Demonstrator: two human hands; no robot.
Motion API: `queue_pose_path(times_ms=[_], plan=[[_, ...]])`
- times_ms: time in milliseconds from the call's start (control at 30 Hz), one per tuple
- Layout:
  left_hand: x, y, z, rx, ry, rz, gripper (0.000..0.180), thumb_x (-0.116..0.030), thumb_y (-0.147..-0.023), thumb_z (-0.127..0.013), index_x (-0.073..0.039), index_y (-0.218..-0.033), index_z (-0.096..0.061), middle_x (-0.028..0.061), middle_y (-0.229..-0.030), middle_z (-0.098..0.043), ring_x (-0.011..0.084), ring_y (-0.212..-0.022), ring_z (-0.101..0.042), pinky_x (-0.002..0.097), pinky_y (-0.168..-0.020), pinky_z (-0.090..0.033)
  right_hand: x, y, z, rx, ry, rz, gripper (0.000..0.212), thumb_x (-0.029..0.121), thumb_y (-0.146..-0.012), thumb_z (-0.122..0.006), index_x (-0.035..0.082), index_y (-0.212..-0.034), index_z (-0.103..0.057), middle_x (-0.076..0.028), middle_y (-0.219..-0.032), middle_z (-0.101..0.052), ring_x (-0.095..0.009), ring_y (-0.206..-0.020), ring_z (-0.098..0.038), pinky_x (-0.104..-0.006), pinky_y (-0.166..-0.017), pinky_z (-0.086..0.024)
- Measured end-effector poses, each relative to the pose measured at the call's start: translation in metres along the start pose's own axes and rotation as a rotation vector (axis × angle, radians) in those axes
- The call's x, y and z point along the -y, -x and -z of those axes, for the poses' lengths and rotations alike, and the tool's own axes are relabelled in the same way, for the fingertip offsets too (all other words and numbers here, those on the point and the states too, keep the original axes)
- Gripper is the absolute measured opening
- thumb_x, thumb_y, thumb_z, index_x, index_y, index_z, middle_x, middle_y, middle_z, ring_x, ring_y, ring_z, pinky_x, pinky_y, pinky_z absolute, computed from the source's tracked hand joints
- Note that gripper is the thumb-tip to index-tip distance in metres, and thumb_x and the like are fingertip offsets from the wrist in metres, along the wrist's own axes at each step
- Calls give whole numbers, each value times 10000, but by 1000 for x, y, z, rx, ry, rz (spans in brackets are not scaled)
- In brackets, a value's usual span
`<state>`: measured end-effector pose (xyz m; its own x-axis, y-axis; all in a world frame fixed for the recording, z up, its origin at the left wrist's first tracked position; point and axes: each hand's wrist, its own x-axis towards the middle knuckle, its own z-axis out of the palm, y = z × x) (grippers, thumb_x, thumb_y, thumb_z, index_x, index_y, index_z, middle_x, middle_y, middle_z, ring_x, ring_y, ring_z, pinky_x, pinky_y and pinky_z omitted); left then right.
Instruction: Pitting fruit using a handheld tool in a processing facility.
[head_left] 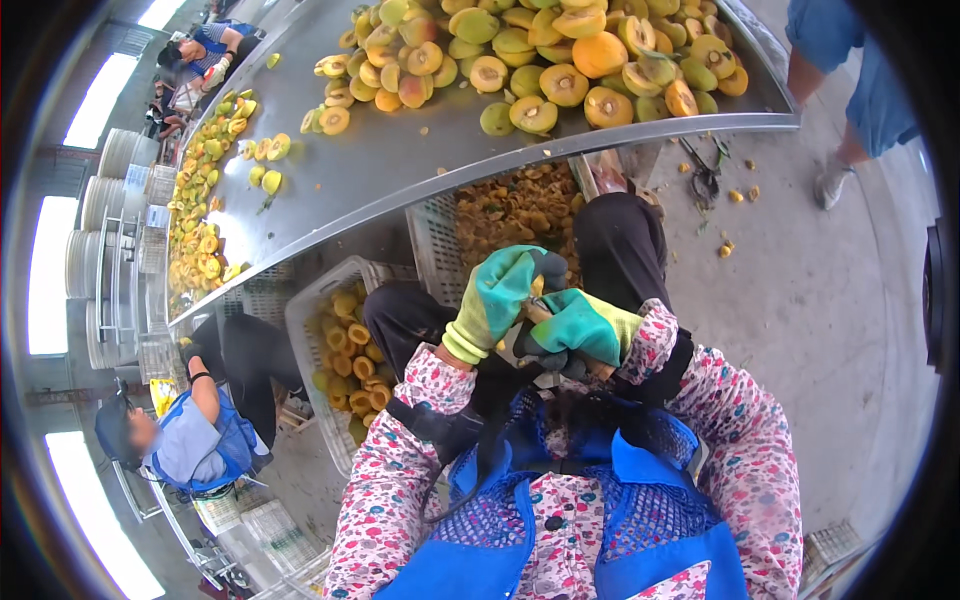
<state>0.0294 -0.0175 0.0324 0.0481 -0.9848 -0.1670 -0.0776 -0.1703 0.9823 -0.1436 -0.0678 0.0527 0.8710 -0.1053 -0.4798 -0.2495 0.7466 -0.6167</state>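
Both my hands wear yellow-green gloves with green coated palms and meet in front of my lap. My left hand is closed, and a small piece of yellow fruit shows at its fingertips. Beside it my right hand is closed too; a short tan thing sticks out by its thumb, its kind mostly hidden by the glove. Below and beyond the hands, a crate holds brownish-orange fruit scraps. To the left, a white crate is filled with hollowed fruit halves.
A metal table spans the far side, heaped with halved yellow-green fruit. At the left, a person in a blue vest sits near; another is farther off. Someone stands at the far right. Scraps lie on the floor.
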Motion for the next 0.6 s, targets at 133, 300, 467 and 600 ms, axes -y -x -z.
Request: queue_pose_path(times_ms=[133, 300, 467, 600], plan=[[-6, 7, -13, -110, 207, 63, 299, -197, -958, -472, 38, -1084, -607, 120, -992, -663, 203, -882, -639, 317, -795, -518, -22, -12, 18, 183, -189, 70, 328, 216, -871, -612, -60, -1048, -597, 6, -629, -512, -38, -512, -464, -178, -417, -341], [8, 5, -20, -183, 379, 78, 303, -206, -959, -480, 38, -1075, -616, 116, -942, -659, 171, -814, -624, 287, -739, -512, -38, -22, 11, 271, -608, -4, 148, 181, -898, -579, 35, -869, -574, 38, -618, -470, -38, -478, -427, -182, -394, -322], [10, 7, -15, -116, 380, 35, 303, -193, -965, -463, 35, -1114, -596, 122, -977, -657, 171, -824, -625, 289, -752, -519, -37, -21, 11, 373, -640, 11, 128, 160, -893, -580, 33, -888, -565, 41, -613, -464, -37, -476, -429, -177, -408, -346], [27, 12, -6, -177, 87, -28, 309, -180, -959, -449, 42, -1120, -593, 116, -977, -659, 195, -870, -633, 305, -803, -519, -13, -8, -4, 33, 121, 141, 165, 190, -843, -630, 33, -865, -583, 11, -648, -529, -76, -497, -493, -219, -432, -381]])
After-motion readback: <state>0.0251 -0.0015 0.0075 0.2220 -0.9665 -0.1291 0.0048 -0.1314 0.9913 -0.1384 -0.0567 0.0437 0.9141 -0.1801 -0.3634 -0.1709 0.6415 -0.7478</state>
